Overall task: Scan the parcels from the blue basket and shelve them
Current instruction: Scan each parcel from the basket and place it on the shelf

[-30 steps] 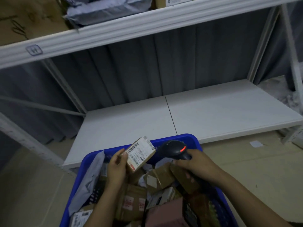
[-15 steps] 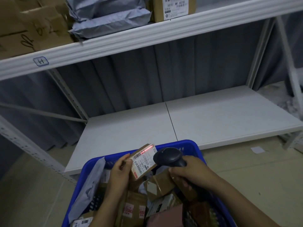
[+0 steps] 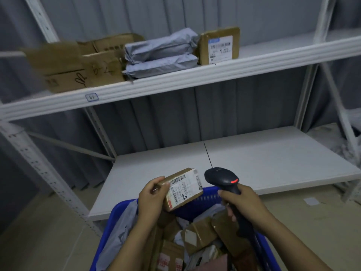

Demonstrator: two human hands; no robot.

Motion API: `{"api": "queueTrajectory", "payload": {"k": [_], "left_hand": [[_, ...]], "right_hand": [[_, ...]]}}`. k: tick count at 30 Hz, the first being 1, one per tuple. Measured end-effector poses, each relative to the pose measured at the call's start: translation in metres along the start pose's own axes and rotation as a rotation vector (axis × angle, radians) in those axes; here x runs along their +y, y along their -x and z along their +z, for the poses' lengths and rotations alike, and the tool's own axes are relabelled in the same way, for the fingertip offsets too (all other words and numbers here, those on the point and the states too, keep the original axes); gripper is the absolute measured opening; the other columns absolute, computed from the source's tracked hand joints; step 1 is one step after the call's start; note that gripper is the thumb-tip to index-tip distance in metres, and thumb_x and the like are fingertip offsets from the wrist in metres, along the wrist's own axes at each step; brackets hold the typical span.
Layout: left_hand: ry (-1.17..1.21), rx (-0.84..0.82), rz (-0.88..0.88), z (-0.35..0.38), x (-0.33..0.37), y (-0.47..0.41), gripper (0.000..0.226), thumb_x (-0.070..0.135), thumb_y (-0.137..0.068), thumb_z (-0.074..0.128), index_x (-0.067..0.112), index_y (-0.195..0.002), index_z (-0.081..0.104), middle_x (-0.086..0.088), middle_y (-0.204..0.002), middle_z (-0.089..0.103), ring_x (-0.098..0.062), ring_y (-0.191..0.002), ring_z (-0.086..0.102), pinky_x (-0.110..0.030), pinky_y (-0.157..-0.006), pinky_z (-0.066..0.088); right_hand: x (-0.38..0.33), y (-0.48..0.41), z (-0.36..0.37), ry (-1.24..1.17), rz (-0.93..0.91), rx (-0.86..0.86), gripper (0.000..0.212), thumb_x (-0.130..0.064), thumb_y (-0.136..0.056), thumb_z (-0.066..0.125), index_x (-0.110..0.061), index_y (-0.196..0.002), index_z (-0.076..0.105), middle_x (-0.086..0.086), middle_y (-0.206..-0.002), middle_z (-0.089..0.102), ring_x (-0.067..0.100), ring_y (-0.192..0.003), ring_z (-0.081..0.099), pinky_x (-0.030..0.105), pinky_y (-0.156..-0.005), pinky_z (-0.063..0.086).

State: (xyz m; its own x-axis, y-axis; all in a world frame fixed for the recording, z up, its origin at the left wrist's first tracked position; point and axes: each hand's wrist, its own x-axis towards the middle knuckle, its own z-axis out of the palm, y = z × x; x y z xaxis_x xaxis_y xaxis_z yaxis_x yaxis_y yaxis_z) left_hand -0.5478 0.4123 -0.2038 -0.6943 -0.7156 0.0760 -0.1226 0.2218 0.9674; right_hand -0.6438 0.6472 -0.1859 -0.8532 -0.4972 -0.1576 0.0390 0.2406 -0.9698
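Note:
My left hand (image 3: 152, 198) grips a small brown parcel (image 3: 182, 188) with a white barcode label, held above the far rim of the blue basket (image 3: 207, 199). My right hand (image 3: 241, 204) holds a black barcode scanner (image 3: 221, 178) by its handle; a red light glows on its head, which sits just right of the parcel. The basket holds several brown parcels (image 3: 201, 234) and a grey mailer bag (image 3: 119, 231). The white lower shelf (image 3: 254, 159) lies bare behind the basket. The upper shelf (image 3: 195, 75) carries parcels.
On the upper shelf sit cardboard boxes (image 3: 78, 65) at the left, two stacked grey mailer bags (image 3: 162, 53) in the middle and a labelled brown box (image 3: 219, 45) to their right. White rack posts (image 3: 45, 173) stand at the left and right. A paper scrap (image 3: 311, 201) lies on the floor.
My view has tilted up, so the upper shelf's parcels show in full. The red scan line on the label is gone. The parcel and scanner have moved slightly apart.

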Motion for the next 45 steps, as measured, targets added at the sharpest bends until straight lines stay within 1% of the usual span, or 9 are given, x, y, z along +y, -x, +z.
{"api": "queueTrajectory", "payload": {"k": [4,8,12,16,20,23,29,39,45], "left_hand": [[-0.004,0.043,0.116,-0.031,0.041,-0.006,0.022,0.021,-0.089,0.066,0.025,-0.111,0.064,0.003,-0.098,0.069,-0.010,-0.080,0.070,-0.020,-0.059,0.056],[0.027,0.121,0.218,-0.076,0.082,-0.018,0.019,0.024,-0.088,0.068,0.032,-0.105,0.064,0.003,-0.098,0.071,-0.011,-0.081,0.071,-0.034,-0.067,0.060],[0.071,0.183,0.336,-0.128,0.129,-0.035,0.029,0.021,-0.089,0.067,0.022,-0.117,0.061,0.003,-0.105,0.067,-0.006,-0.087,0.066,-0.016,-0.061,0.054],[0.075,0.241,0.491,-0.170,0.182,-0.052,0.040,0.019,-0.085,0.072,0.023,-0.122,0.056,0.003,-0.109,0.065,-0.006,-0.093,0.064,-0.013,-0.067,0.051],[-0.099,0.325,0.719,-0.194,0.233,-0.070,0.058,0.023,-0.081,0.076,0.025,-0.132,0.050,0.010,-0.116,0.058,-0.007,-0.099,0.059,-0.007,-0.078,0.046],[-0.232,0.327,0.872,-0.201,0.261,-0.097,0.061,0.022,-0.083,0.074,0.026,-0.136,0.045,0.004,-0.126,0.055,-0.014,-0.111,0.057,-0.029,-0.093,0.052],[-0.494,0.434,0.978,-0.186,0.301,-0.153,0.056,0.027,-0.083,0.074,0.017,-0.130,0.044,-0.009,-0.124,0.054,-0.024,-0.107,0.054,-0.036,-0.088,0.051],[-1.043,0.363,1.226,-0.154,0.287,-0.226,0.055,0.022,-0.078,0.079,0.006,-0.127,0.060,-0.013,-0.136,0.056,-0.032,-0.123,0.054,-0.041,-0.107,0.034],[-1.231,0.271,1.037,-0.154,0.280,-0.238,0.076,0.056,-0.093,0.047,0.014,-0.152,0.024,-0.003,-0.162,0.012,-0.023,-0.149,0.008,-0.045,-0.120,0.007]], "right_hand": [[-0.028,0.004,0.016,-0.039,-0.036,0.042,0.024,-0.023,-0.091,0.064,0.001,-0.085,0.063,0.011,-0.057,0.063,0.024,-0.051,0.058,0.034,-0.058,0.051],[-0.085,0.003,0.042,-0.085,-0.117,0.038,0.020,-0.018,-0.091,0.065,0.002,-0.086,0.062,0.011,-0.063,0.064,0.019,-0.046,0.054,0.029,-0.045,0.046],[-0.151,0.000,0.072,-0.097,-0.209,-0.001,0.019,-0.018,-0.089,0.067,0.000,-0.083,0.061,0.017,-0.067,0.061,0.023,-0.045,0.051,0.029,-0.045,0.043],[-0.213,-0.001,0.098,-0.067,-0.293,-0.003,0.025,-0.020,-0.088,0.067,-0.003,-0.072,0.059,0.019,-0.059,0.056,0.025,-0.044,0.050,0.028,-0.045,0.042],[-0.265,-0.005,0.106,-0.078,-0.388,0.026,0.022,-0.020,-0.087,0.068,-0.002,-0.075,0.061,0.024,-0.069,0.060,0.026,-0.047,0.053,0.026,-0.043,0.044],[-0.295,-0.015,0.102,-0.102,-0.440,0.058,0.019,-0.017,-0.088,0.067,-0.002,-0.078,0.061,0.019,-0.067,0.061,0.024,-0.047,0.052,0.026,-0.043,0.044],[-0.331,-0.046,0.091,-0.204,-0.453,0.106,0.015,-0.014,-0.089,0.065,-0.002,-0.083,0.060,0.015,-0.066,0.058,0.020,-0.043,0.050,0.026,-0.041,0.041],[-0.335,-0.081,0.076,-0.175,-0.446,0.127,0.014,-0.015,-0.088,0.065,-0.002,-0.089,0.061,0.014,-0.069,0.058,0.019,-0.043,0.050,0.025,-0.041,0.040],[-0.332,-0.094,0.073,-0.177,-0.422,0.138,0.016,-0.017,-0.088,0.066,-0.003,-0.087,0.060,0.014,-0.067,0.059,0.020,-0.044,0.051,0.026,-0.043,0.040]]}}
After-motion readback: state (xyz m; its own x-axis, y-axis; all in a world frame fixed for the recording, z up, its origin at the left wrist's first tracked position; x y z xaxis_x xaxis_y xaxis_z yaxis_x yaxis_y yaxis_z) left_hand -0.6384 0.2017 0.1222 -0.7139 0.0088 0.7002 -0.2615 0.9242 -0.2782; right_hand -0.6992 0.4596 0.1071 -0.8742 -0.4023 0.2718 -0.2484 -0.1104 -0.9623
